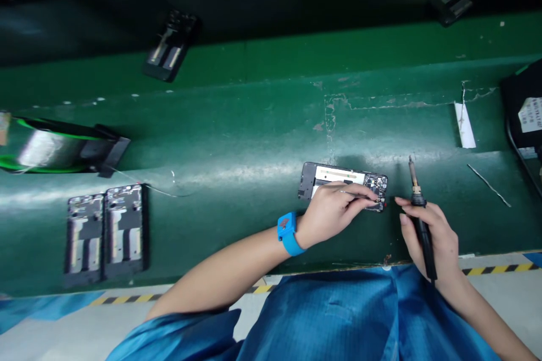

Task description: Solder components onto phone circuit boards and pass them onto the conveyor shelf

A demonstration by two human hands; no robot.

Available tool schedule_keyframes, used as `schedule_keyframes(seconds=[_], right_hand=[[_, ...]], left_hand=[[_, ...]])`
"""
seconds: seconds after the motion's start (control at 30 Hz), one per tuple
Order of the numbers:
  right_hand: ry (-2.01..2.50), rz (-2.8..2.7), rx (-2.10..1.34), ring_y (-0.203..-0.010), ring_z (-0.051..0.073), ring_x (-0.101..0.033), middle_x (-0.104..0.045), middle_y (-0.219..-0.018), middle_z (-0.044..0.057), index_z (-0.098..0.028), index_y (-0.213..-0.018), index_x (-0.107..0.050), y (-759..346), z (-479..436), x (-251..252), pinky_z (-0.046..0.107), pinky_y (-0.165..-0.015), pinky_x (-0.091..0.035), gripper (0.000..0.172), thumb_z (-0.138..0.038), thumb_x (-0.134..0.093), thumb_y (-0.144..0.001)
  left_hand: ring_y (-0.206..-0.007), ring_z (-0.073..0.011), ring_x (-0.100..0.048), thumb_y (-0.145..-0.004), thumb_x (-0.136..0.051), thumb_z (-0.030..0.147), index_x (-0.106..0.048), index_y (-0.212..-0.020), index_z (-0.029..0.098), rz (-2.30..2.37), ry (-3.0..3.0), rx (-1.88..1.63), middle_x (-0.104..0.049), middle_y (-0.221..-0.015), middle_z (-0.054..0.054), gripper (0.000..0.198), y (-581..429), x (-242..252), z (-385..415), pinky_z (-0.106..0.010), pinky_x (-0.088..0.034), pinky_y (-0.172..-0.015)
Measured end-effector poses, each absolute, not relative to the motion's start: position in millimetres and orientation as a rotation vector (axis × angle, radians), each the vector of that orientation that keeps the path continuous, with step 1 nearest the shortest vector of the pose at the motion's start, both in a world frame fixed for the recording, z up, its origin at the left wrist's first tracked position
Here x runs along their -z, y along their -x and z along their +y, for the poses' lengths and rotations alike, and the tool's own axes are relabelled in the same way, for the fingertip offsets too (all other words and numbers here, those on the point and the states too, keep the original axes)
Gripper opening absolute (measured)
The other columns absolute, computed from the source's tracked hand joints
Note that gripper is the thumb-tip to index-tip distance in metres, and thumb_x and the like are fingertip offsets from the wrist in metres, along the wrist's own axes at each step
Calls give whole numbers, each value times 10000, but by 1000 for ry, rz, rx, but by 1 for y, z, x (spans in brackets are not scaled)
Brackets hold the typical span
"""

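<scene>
A blue smock (330,316) sits closest, below a black phone frame (342,175) with bare circuit board, lying flat on the green bench mat (254,124), long axis sideways, board end rightward. The left hand (328,211) rests on it, fingers together, any grip unclear; just beside, the right hand (436,237) clamps a soldering iron (417,192), tip pointing away

The soldering iron handle (424,242) and phone frame rim (307,177) are black, on a scuffed dark green desk (237,124). The wrist strap (288,233) and striped smock (334,316) are bright blue.
</scene>
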State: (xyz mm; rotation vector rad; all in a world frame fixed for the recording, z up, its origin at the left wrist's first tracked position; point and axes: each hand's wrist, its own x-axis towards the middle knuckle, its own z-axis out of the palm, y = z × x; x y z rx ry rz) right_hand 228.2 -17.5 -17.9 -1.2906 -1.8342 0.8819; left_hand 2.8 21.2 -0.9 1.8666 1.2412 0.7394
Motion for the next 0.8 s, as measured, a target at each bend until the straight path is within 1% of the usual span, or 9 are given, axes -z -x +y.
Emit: schedule_keyframes(seconds=[0.1, 0.27, 0.37, 0.47, 0.53, 0.6, 0.67, 0.73, 0.8], right_hand=[[1301, -1787, -948, -1122, 187, -630, -670, -1193, 95, -183, -1205, -560, -230, -17, 19, 376, -975, -519, 380, -9, -640, -877], [1286, -1800, -942, -1109, 184, -626, -676, -1179, 87, -183, -1205, -573, -229, -18, 20, 376, -981, -512, 385, -9, -647, -870], [1297, -1792, -960, -1106, 184, -613, -675, -1183, 84, -185, -1257, -575, -234, -21, 21, 364, -978, -499, 376, -59, -630, -908], [1269, -1750, -988, -970, 184, -600, -656, -1016, 82, -195, -1386, -561, -242, -28, 23, 372, -901, -492, 369, -260, -549, -1023], [1273, -1695, -994, -861, 176, -572, -576, -891, 75, -213, -1441, -559, -247, -33, 25, 360, -798, -488, 452, -432, -472, -1056], [1291, -1669, -968, -818, 172, -559, -537, -866, 80, -225, -1455, -573, -251, -38, 26, 345, -736, -479, 553, -555, -399, -1045], [1299, -1622, -970, -835, 170, -584, -575, -941, 103, -218, -1482, -551, -252, -43, 25, 336, -733, -499, 624, -607, -356, -1034], [1306, -1503, -1063, -851, 153, -615, -600, -1027, 106, -218, -1512, -500, -252, -48, 22, 298, -724, -532, 566, -527, -451, -1041], [1295, -1398, -1149, -867, 135, -639, -603, -1068, 91, -213, -1465, -509, -252, -50, 17, 252, -714, -555, 510, -288, -640, -977]], left_hand=[[-882, -90, -714, -932, -673, 157, -725, -978, 144, 1239, -1873, -740, -740, -994, 51, 71, -2, 1, 22, -200, -554, -822], [-884, -87, -714, -928, -674, 149, -729, -955, 137, 1234, -1866, -745, -741, -994, 41, 63, -3, 1, 22, -190, -554, -833], [-874, -87, -715, -922, -679, 143, -730, -946, 136, 1229, -1871, -750, -741, -990, 47, 57, -3, 1, 22, -188, -552, -828], [-857, -93, -716, -921, -681, 149, -729, -946, 144, 1224, -1886, -738, -739, -986, 61, 54, -3, 0, 23, -200, -549, -820], [-849, -97, -715, -922, -681, 155, -728, -947, 149, 1223, -1893, -726, -739, -980, 67, 53, -3, -1, 24, -208, -545, -818], [-847, -101, -714, -924, -681, 163, -727, -950, 153, 1223, -1894, -722, -739, -980, 70, 53, -3, -1, 23, -214, -543, -814], [-850, -103, -711, -925, -685, 172, -722, -968, 156, 1226, -1888, -726, -738, -978, 71, 60, -3, 0, 22, -222, -542, -814], [-847, -103, -708, -928, -686, 186, -715, -992, 163, 1234, -1889, -717, -736, -970, 74, 74, -2, 2, 20, -229, -540, -810], [-844, -104, -705, -935, -682, 196, -710, -1009, 174, 1244, -1900, -697, -734, -964, 77, 82, -2, 3, 19, -242, -536, -808]])
